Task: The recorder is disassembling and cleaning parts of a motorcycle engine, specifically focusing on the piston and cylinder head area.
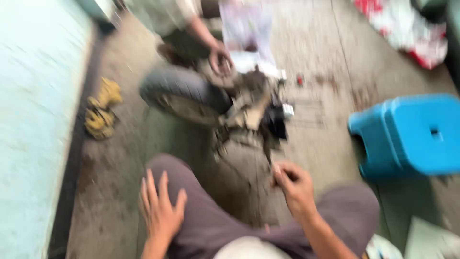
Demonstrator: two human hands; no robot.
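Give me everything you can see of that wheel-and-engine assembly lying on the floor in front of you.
The wheel-and-engine assembly lies on its side on the stained concrete floor. A dark rubber tyre on a grimy rim sits on its left; a dirty metal block with black parts and hanging wires is joined on its right. Motion blur hides finer detail. Another person's hand rests on its top. The right hand is at its near edge, fingers pinched; contact is unclear. The left hand lies open on the knee, apart from it.
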